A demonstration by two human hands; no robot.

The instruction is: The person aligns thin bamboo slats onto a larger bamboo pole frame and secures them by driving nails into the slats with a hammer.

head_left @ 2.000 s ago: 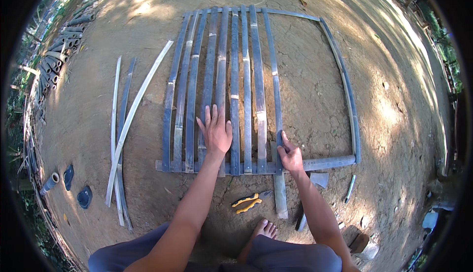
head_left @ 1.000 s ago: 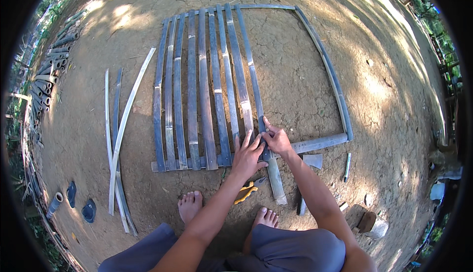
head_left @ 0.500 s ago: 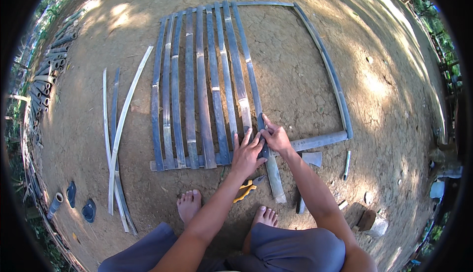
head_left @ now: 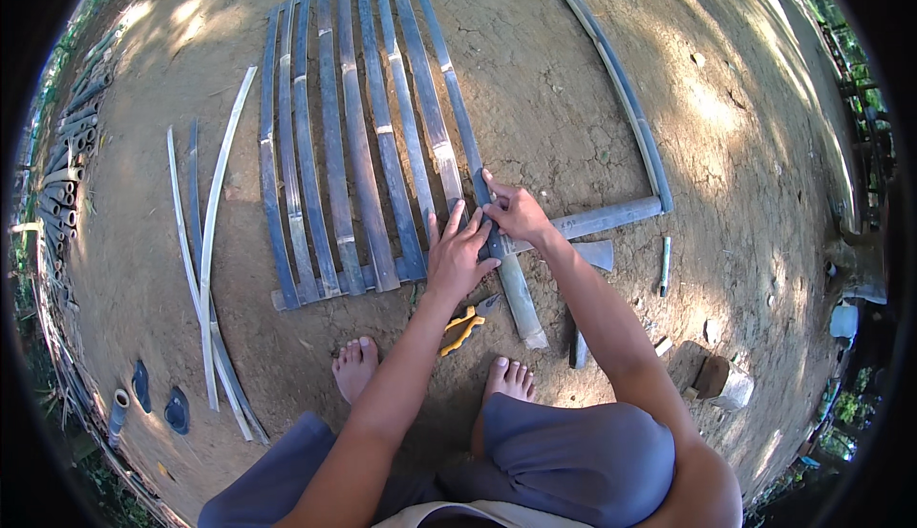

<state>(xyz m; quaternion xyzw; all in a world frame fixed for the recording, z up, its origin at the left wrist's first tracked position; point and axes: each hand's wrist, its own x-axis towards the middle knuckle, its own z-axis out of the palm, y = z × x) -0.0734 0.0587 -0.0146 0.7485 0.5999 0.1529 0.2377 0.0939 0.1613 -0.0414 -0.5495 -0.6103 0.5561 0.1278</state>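
A bamboo frame lies on the ground, its left part crossed by several dark bamboo slats [head_left: 355, 136]. My left hand [head_left: 457, 258] rests with spread fingers over the front ends of the rightmost slats, near the thick front rail [head_left: 611, 217]. Beside it, my right hand [head_left: 519, 215] is closed at the rightmost bamboo slat [head_left: 461, 112], its index finger stretched along it and the thumb side pressed down. This slat's pale lower end [head_left: 522, 308] sticks out past the rail toward me. Whether anything small sits under the right fingers is hidden.
Yellow-handled pliers [head_left: 461, 329] lie between my feet. A metal blade [head_left: 596, 255] pokes out beyond my right forearm, near a marker-like stick [head_left: 666, 267]. Loose bamboo strips [head_left: 222, 179] cross at the left, with sandals [head_left: 177, 410] nearby. Bamboo poles [head_left: 65, 193] are piled far left.
The view has tilted, so the frame and slats appear higher and further left. Both hands keep nearly the same place on the slats.
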